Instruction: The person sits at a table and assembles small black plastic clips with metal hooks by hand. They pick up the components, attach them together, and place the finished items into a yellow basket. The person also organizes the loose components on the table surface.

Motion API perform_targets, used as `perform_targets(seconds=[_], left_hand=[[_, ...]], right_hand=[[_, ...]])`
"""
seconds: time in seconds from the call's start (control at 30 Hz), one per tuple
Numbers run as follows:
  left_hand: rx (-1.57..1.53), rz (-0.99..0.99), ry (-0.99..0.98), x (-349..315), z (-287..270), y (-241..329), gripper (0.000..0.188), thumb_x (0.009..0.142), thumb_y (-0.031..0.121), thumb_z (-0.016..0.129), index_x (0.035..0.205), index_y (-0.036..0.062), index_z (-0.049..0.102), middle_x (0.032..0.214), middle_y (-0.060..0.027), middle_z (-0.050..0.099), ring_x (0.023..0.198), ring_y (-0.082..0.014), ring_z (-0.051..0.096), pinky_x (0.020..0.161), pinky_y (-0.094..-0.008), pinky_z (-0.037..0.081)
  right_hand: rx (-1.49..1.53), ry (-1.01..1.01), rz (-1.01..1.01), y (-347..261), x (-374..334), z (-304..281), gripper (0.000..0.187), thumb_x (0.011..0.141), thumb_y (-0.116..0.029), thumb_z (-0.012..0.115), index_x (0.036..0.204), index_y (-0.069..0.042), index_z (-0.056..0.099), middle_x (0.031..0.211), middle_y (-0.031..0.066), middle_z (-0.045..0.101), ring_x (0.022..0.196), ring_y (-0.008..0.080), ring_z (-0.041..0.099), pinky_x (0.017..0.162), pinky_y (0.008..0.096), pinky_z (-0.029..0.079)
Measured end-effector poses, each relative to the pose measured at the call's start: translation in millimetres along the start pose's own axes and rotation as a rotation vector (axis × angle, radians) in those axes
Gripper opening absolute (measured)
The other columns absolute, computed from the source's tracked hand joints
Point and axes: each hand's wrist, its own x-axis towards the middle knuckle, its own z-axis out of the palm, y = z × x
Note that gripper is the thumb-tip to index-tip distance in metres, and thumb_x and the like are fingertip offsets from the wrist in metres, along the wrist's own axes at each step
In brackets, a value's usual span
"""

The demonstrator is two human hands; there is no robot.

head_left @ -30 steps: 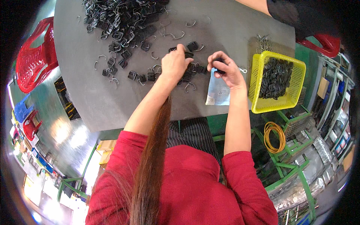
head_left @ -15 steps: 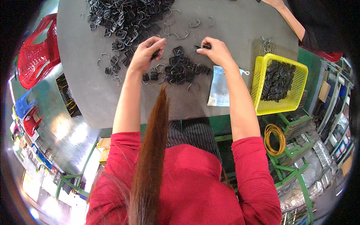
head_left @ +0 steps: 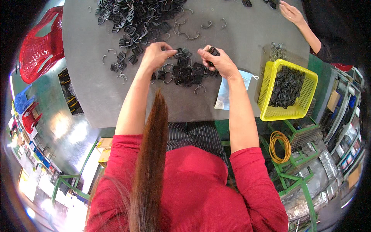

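My right hand [head_left: 223,63] is closed around a black plastic buckle [head_left: 212,54], the thumb stretched toward the left. My left hand [head_left: 155,57] has thumb and fingertips pinched together at the upper edge of a small heap of black buckles [head_left: 185,71]; whatever lies between those fingertips is too small to make out. Bent metal wire hooks [head_left: 167,73] lie in and around this heap. Beyond my left hand spreads a much larger pile of black buckles with wire hooks [head_left: 135,19].
Right of my right forearm stands a yellow basket [head_left: 266,89] of black pieces, with a bunch of wire hooks [head_left: 277,51] behind it. A light-blue face mask [head_left: 224,94] lies beside that forearm. At far right, a co-worker's hand [head_left: 291,14] is over the grey table [head_left: 104,96].
My left hand has moved right to the small heap and pinches there. My right hand has turned, bringing the buckle into plainer view. The co-worker's hand has come further into view.
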Motion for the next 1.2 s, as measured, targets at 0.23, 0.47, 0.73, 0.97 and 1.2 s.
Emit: perform_targets(seconds=[0.23, 0.47, 0.73, 0.97, 1.2], left_hand=[[-0.279, -0.304, -0.136, -12.5, -33.5, 30.8, 0.026, 0.078, 0.032, 0.071, 0.082, 0.0092, 0.061, 0.059, 0.0078, 0.041, 0.052, -0.0038, 0.033, 0.046, -0.0219, 0.024], [-0.354, -0.008, -0.344, -27.3, 53.1, 128.6, 0.027, 0.079, 0.032, 0.070, 0.087, 0.0067, 0.066, 0.067, 0.0033, 0.053, 0.059, -0.0058, 0.043, 0.050, -0.0219, 0.034], [-0.363, 0.334, -0.196, -58.1, 231.0, 263.9, 0.062, 0.065, 0.034, 0.076, 0.113, -0.0005, 0.056, 0.116, -0.0246, 0.053, 0.114, -0.0357, 0.047, 0.099, -0.0399, 0.038], [0.173, 0.511, 0.268, -60.0, 134.2, 126.4, 0.038, 0.072, 0.020, 0.071, 0.106, 0.0091, 0.059, 0.114, -0.0136, 0.055, 0.109, -0.0325, 0.049, 0.093, -0.0419, 0.040], [0.422, 0.313, 0.165, -62.6, 104.3, 62.7, 0.041, 0.070, 0.019, 0.073, 0.104, 0.0080, 0.053, 0.105, -0.0137, 0.052, 0.102, -0.0329, 0.051, 0.084, -0.0405, 0.044]], right_hand=[[-0.103, 0.236, 0.128, 21.3, -38.2, -28.2, 0.033, 0.091, -0.037, 0.053, 0.073, -0.009, 0.052, 0.064, -0.0027, 0.046, 0.051, 0.0057, 0.043, 0.039, 0.0202, 0.027], [0.325, 0.663, -0.038, 17.1, -138.8, -79.0, 0.034, 0.088, -0.038, 0.057, 0.071, -0.009, 0.054, 0.059, -0.0028, 0.047, 0.049, 0.0061, 0.044, 0.038, 0.0202, 0.028], [-0.409, 1.324, -0.141, 67.1, -191.9, -214.9, 0.061, 0.079, -0.051, 0.064, 0.108, 0.001, 0.056, 0.097, 0.0147, 0.058, 0.089, 0.0250, 0.058, 0.078, 0.0369, 0.047], [-0.866, 1.023, -0.552, 38.2, -146.6, -74.0, 0.015, 0.073, -0.012, 0.065, 0.088, -0.008, 0.064, 0.092, 0.0082, 0.063, 0.092, 0.0277, 0.056, 0.082, 0.0365, 0.044], [-1.370, 0.722, -0.428, 77.9, -41.5, -10.3, 0.031, 0.068, -0.021, 0.070, 0.097, -0.014, 0.062, 0.096, 0.0040, 0.058, 0.101, 0.0240, 0.050, 0.083, 0.0412, 0.038]])
